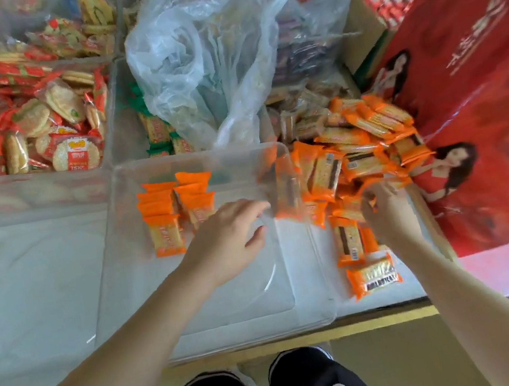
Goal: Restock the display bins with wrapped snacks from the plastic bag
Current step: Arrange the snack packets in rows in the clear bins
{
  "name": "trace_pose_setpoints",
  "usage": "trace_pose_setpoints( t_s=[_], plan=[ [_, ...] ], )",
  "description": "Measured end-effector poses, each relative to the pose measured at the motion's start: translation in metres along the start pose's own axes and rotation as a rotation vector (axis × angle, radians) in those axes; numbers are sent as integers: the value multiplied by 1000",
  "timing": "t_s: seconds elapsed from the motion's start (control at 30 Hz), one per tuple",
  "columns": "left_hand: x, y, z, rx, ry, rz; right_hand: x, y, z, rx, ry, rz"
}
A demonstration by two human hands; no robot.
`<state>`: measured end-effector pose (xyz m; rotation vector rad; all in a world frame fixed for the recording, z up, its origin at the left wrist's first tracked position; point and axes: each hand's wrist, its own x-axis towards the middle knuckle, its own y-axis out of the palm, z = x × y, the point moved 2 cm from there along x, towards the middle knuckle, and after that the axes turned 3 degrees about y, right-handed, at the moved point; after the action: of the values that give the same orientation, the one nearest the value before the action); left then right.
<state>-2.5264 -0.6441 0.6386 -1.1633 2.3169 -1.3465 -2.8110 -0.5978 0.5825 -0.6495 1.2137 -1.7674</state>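
Note:
A clear display bin sits in front of me with several orange-wrapped snacks lined up at its far left. My left hand hovers inside the bin, fingers apart and holding nothing. To the right lies a loose pile of orange-wrapped snacks. My right hand reaches into the near edge of that pile, fingers curled around a snack. The crumpled clear plastic bag stands behind the bin.
A bin of round rice crackers is at the back left. Green-ended snacks lie beside the bag. Red printed cartons lean at the right. Two loose snacks lie near the shelf's front edge. My shoes show below.

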Motion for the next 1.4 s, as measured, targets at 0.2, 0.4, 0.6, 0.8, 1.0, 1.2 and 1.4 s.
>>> trace_pose_setpoints(
  t_s=[0.2,0.4,0.6,0.8,1.0,1.2,1.4],
  plan=[
    [50,48,-64,40,6,32,30,36,-70,-223,-57,362],
    [71,90,-101,28,-120,65,44,45,-77,-324,-179,288],
    [79,143,-124,50,-353,166,54,37,-95,-266,-302,306],
    [77,208,-103,156,-633,275,43,31,-108,-156,-268,368],
    [78,245,-86,219,-838,275,38,16,-127,94,-78,433],
    [87,253,-83,200,-895,229,31,-21,-126,364,-114,350],
    [87,216,-94,-236,-927,100,29,-35,-118,883,131,374]
  ],
)
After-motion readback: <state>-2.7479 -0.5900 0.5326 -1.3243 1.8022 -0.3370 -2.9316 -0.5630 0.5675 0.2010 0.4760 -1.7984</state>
